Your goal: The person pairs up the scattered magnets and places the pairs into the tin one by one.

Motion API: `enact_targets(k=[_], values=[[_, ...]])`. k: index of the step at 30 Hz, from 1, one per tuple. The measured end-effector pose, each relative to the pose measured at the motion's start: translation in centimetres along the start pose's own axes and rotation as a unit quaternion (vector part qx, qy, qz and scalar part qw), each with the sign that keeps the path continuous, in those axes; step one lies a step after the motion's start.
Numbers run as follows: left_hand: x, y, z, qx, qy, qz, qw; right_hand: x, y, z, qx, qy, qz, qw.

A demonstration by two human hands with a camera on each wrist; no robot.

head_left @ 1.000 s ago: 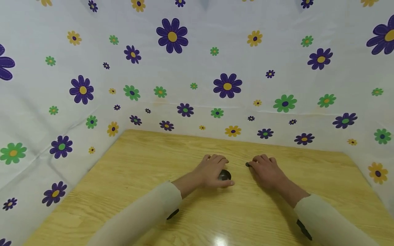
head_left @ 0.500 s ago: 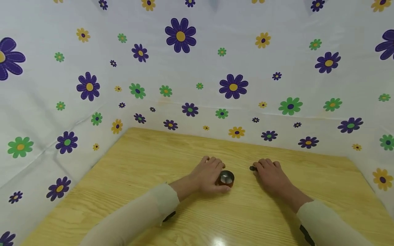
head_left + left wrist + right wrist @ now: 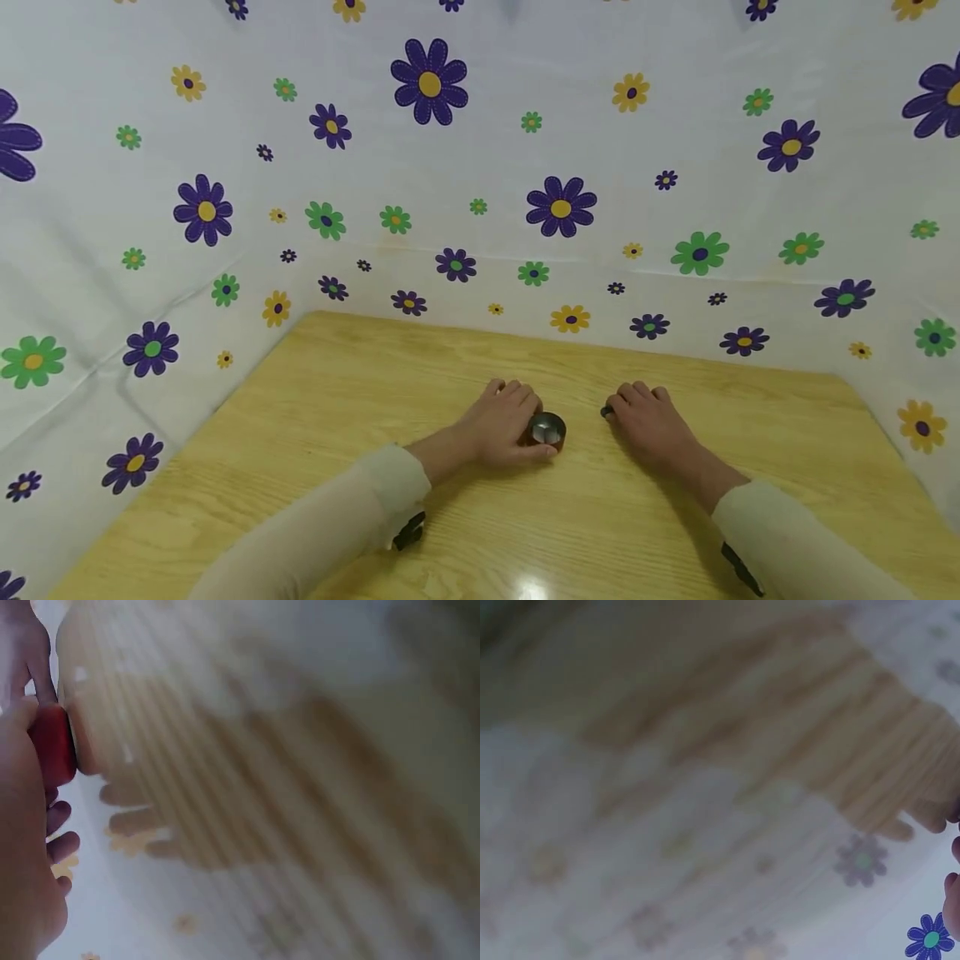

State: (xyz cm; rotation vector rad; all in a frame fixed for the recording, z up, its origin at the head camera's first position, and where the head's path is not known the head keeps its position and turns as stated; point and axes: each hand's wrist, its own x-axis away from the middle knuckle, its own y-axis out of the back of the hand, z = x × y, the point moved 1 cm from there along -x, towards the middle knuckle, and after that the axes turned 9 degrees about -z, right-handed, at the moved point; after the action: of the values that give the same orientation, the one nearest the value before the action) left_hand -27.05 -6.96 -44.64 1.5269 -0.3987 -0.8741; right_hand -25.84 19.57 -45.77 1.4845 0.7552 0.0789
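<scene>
A small round container (image 3: 547, 427) with a dark rim, a shiny inside and a reddish wall is on the wooden table. My left hand (image 3: 504, 425) holds it from the left side, thumb at the near side and fingers round the far side. In the left wrist view its wall (image 3: 52, 746) looks plain red. To the right, my right hand (image 3: 651, 421) pinches a small dark piece (image 3: 606, 412) at the tabletop. Most of that piece is hidden by the fingers, so its kind is unclear. Only some fingertips (image 3: 952, 900) show in the right wrist view.
The pale wooden table (image 3: 420, 358) has a glossy surface that mirrors the hands. A white cloth (image 3: 480, 158) printed with purple, green and yellow flowers hangs along the back and both sides. Dark straps (image 3: 408, 531) sit under the sleeve cuffs.
The left hand has drawn slightly left, its fingers closer round the container, whose opening and reddish wall show more than a second ago. The right hand has barely moved. The view shifts slightly.
</scene>
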Motion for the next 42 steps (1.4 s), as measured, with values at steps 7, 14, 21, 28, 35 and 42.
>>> enact_targets(k=[7, 14, 21, 28, 35, 42], values=[[-0.38, -0.15, -0.48, -0.045, -0.026, -0.001, 0.9986, 0.28, 0.03, -0.05, -0.030, -0.014, 0.005, 0.9995], [-0.15, -0.49, 0.37, -0.070, -0.043, -0.004, 0.9966, 0.09, -0.06, 0.05, -0.053, 0.000, 0.003, 0.9986], [-0.26, -0.14, -0.02, -0.069, -0.057, -0.002, 0.9960, -0.09, -0.04, 0.26, -0.071, -0.021, 0.022, 0.9970], [-0.22, -0.14, -0.46, -0.080, -0.053, 0.007, 0.9954, 0.15, -0.13, 0.30, -0.075, -0.032, 0.028, 0.9963], [-0.14, -0.43, -0.26, -0.071, -0.042, 0.013, 0.9965, 0.19, -0.30, 0.34, -0.067, -0.019, 0.009, 0.9976], [-0.14, -0.63, 0.03, -0.076, -0.044, 0.017, 0.9959, 0.21, -0.14, 0.26, -0.051, 0.004, -0.007, 0.9987]])
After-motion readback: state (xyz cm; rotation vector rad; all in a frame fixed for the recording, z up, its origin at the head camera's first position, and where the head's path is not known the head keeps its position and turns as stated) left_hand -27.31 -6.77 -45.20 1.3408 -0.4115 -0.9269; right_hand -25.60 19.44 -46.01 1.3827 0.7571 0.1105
